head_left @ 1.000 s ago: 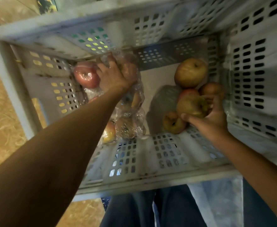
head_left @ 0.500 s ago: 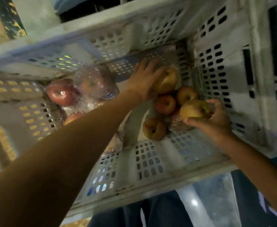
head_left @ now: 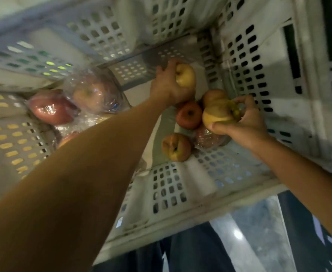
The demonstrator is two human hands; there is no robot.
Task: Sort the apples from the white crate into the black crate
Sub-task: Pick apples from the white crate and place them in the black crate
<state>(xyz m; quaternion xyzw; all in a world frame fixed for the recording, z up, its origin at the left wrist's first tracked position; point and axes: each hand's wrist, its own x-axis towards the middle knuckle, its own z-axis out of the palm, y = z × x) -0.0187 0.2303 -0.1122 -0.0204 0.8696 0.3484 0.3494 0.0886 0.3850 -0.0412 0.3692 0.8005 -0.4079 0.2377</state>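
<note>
Inside the white crate (head_left: pixel 180 185), a yellow apple (head_left: pixel 185 75) is being gripped by the left hand (head_left: pixel 168 85); another apple (head_left: pixel 218 112) is being clutched by the right hand (head_left: pixel 243 122) beside it.

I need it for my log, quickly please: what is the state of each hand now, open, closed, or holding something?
Left hand: closed, holding a yellow apple.
Right hand: closed, holding a brownish apple.
</note>
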